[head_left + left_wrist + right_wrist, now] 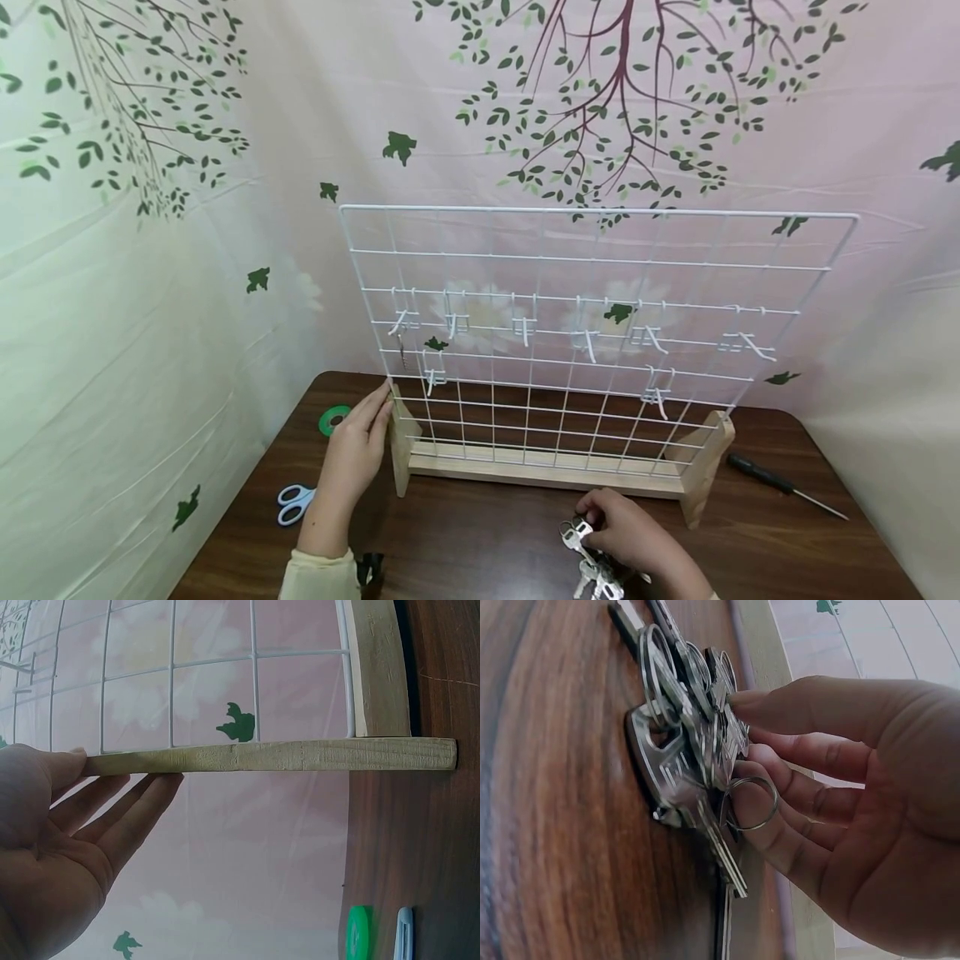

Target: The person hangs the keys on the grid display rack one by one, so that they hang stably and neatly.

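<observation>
A white wire grid rack (540,209) stands on wooden end supports, with several white hooks on its wires. My left hand (354,450) holds the top of the left wooden support (285,755), thumb on one face and fingers on the other. Low in front of the rack, my right hand (626,527) pinches at a cluster of silver keys (587,571). In the right wrist view, the thumb rests on the keys (697,742), and a loose metal ring (775,810) lies against the fingers. The keys sit close over the brown tabletop.
Light blue scissors (296,503) and a green tape roll (327,422) lie left of the rack. A screwdriver (765,477) lies at the right. By the left sleeve is a small black object (369,567). A small dark item (402,352) hangs from the upper left hook.
</observation>
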`<state>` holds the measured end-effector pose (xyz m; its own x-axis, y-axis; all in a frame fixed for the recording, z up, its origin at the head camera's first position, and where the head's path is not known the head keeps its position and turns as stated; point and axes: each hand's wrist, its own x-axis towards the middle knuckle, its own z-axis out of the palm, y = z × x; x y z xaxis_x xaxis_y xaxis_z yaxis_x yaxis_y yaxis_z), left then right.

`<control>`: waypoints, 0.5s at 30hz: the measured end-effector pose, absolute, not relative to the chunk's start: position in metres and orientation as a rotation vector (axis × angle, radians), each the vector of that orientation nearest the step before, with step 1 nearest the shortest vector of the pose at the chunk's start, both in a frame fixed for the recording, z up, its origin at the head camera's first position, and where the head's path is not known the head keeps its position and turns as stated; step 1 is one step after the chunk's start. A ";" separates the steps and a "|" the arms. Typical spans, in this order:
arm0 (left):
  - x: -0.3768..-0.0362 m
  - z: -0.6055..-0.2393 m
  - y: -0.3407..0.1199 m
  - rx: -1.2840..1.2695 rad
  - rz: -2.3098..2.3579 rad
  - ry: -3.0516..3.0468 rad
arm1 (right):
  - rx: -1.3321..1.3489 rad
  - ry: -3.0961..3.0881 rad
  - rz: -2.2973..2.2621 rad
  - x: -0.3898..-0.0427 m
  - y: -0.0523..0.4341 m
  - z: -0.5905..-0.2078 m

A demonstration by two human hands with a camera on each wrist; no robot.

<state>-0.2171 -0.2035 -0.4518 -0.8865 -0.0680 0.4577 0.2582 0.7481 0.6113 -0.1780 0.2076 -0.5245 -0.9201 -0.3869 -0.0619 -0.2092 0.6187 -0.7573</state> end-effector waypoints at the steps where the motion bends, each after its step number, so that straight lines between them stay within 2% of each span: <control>1: -0.217 -0.452 -0.204 -0.145 -0.965 -2.488 | -0.487 2.622 -1.191 -0.178 0.207 -0.525; 15: -0.218 -0.452 -0.203 -0.153 -0.958 -2.471 | -0.381 2.663 -1.163 -0.179 0.199 -0.525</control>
